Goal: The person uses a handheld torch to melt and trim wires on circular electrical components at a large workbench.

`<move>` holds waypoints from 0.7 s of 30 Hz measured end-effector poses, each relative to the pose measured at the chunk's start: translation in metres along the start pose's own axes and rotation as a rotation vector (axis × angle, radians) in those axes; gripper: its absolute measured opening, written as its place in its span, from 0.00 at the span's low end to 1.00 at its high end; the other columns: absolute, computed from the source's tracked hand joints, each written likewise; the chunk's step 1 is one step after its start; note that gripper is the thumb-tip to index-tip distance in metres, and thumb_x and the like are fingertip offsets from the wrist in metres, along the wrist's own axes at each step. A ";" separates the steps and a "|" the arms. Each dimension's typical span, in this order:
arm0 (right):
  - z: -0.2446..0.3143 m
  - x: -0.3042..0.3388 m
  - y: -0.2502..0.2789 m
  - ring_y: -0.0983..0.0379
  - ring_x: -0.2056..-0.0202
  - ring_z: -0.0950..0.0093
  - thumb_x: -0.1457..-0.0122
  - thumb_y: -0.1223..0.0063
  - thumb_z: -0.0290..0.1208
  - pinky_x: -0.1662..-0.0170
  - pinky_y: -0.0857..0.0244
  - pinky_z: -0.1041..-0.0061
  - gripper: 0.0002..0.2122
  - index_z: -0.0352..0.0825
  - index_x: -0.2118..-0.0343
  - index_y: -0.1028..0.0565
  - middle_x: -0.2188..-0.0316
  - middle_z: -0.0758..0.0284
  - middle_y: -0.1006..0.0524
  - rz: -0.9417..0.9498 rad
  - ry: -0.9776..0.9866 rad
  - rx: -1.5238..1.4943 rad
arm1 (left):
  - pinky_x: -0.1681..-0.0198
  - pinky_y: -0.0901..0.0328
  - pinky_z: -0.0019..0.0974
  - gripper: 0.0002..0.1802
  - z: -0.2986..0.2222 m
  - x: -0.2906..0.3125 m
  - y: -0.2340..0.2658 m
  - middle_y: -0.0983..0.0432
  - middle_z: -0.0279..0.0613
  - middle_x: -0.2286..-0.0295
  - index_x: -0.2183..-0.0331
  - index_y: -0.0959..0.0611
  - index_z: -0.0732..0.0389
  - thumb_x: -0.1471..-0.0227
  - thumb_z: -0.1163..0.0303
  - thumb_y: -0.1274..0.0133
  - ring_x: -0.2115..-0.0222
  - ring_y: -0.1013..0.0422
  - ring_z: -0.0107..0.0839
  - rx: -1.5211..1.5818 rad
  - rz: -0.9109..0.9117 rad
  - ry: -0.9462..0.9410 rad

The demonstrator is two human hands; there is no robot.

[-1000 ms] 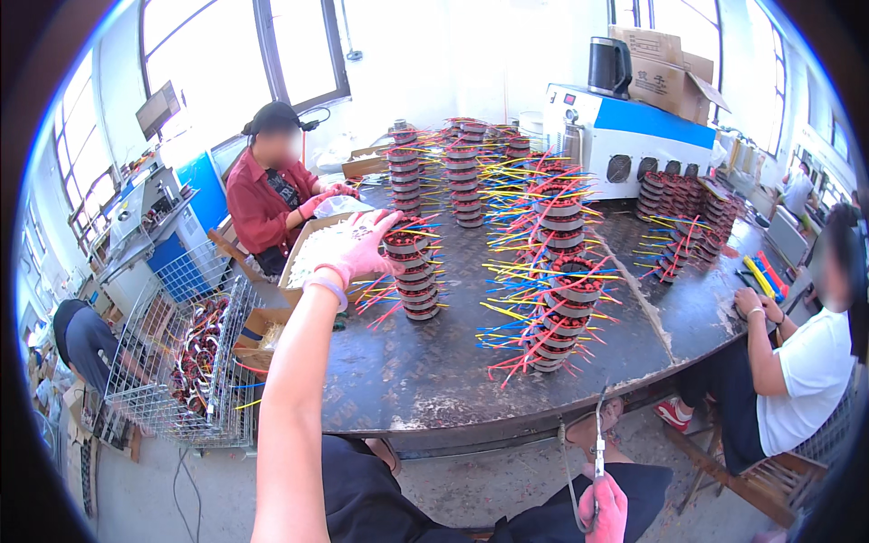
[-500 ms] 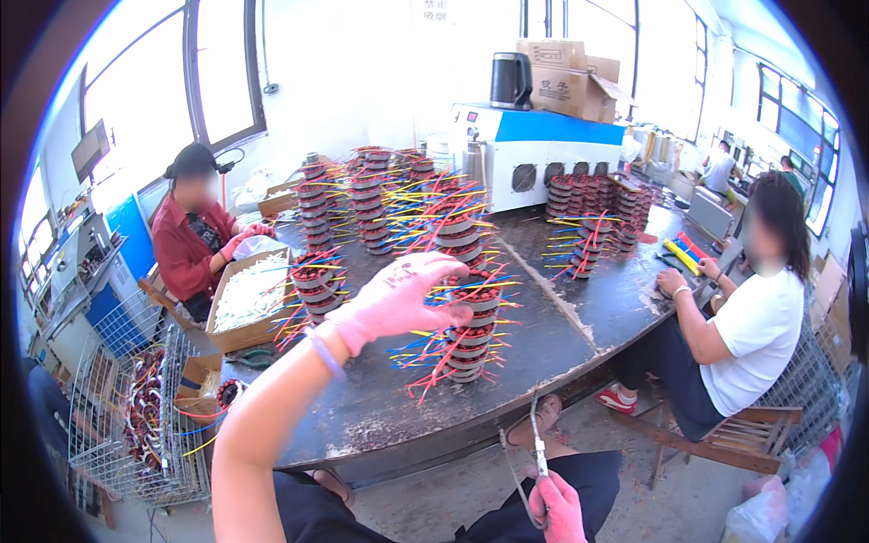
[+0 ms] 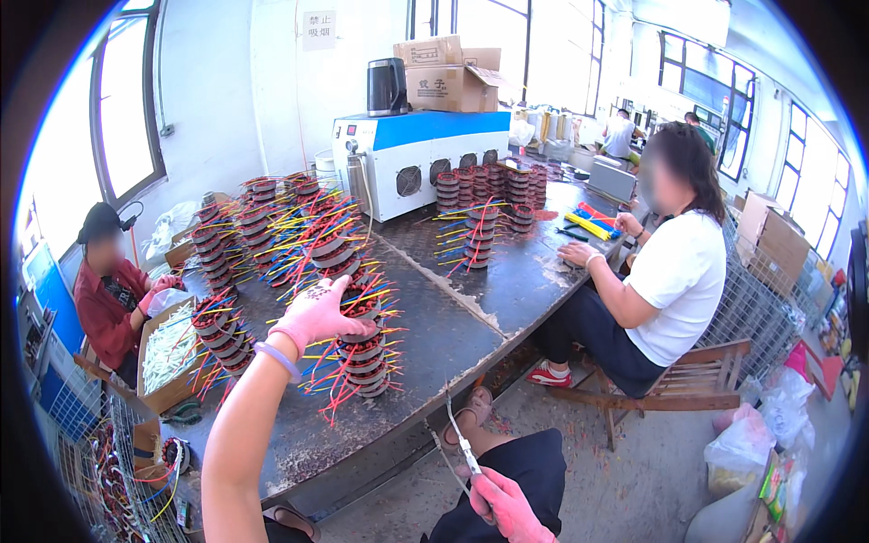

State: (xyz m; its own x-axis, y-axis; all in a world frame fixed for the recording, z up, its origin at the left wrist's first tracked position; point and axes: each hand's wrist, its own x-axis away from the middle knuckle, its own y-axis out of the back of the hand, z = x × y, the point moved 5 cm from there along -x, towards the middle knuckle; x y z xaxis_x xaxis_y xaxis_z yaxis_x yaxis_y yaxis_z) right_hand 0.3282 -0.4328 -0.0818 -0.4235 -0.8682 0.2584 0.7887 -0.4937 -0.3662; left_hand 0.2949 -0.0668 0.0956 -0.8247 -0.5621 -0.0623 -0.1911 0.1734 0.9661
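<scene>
My left hand (image 3: 319,313), in a pink glove, is at the nearest tall stack of ring-shaped motor stators. Its thumb and fingers curve around a stator (image 3: 364,306) in the middle of that stack; the far fingertips are hidden. Red, yellow and blue lead wires stick out on all sides. My right hand (image 3: 509,503), also pink-gloved, is closed round the handle end of a long, thin, two-legged metal tool (image 3: 465,447) with a white section. Its tips reach up near the table's front edge, above my lap. I cannot make out its exact kind.
Further stator stacks (image 3: 217,335) stand left and behind. A box of white sleeves (image 3: 167,357) lies at the left, near a person in red. A person in white sits at the right. Behind are a blue-and-white machine (image 3: 425,149) and a kettle (image 3: 386,86). The table edge (image 3: 425,412) runs diagonally.
The view has swung to the right, so the whole scene sits further left. My left hand stays at the same stator stack, and my right hand keeps its hold on the tool.
</scene>
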 end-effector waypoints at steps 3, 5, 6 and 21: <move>0.001 0.002 -0.009 0.47 0.80 0.88 0.29 0.57 0.41 0.78 0.55 0.86 0.20 0.33 0.43 0.29 0.81 0.79 0.37 0.007 -0.014 0.013 | 0.38 0.42 0.42 0.62 0.011 0.002 0.001 0.33 0.57 0.43 0.39 0.35 0.68 0.67 0.40 0.31 0.41 0.36 0.47 0.125 -0.071 -0.004; 0.007 0.003 -0.016 0.47 0.80 0.89 0.29 0.57 0.41 0.77 0.55 0.86 0.20 0.33 0.43 0.29 0.81 0.79 0.37 0.015 -0.004 0.028 | 0.40 0.39 0.42 0.62 0.013 0.011 0.010 0.31 0.55 0.44 0.39 0.33 0.64 0.70 0.39 0.30 0.43 0.33 0.48 0.148 -0.141 -0.016; 0.008 0.004 -0.020 0.47 0.80 0.89 0.29 0.57 0.41 0.77 0.55 0.86 0.20 0.34 0.43 0.29 0.81 0.79 0.36 0.026 0.007 0.030 | 0.40 0.39 0.42 0.62 0.017 0.019 0.017 0.31 0.54 0.45 0.39 0.33 0.64 0.70 0.40 0.30 0.43 0.33 0.47 0.149 -0.201 -0.040; -0.009 0.011 -0.074 0.42 0.77 0.86 0.29 0.56 0.38 0.73 0.48 0.84 0.17 0.34 0.45 0.27 0.79 0.77 0.34 0.206 -0.039 0.124 | 0.44 0.36 0.46 0.59 0.089 0.250 -0.044 0.27 0.51 0.51 0.44 0.29 0.66 0.78 0.51 0.23 0.49 0.30 0.50 0.218 -0.285 0.109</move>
State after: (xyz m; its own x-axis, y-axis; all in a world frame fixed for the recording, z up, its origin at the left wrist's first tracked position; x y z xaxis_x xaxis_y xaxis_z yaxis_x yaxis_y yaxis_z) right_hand 0.2616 -0.4063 -0.0599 -0.2322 -0.9464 0.2246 0.9065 -0.2943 -0.3027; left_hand 0.0496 -0.1436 0.0157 -0.6624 -0.6937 -0.2828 -0.5234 0.1585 0.8372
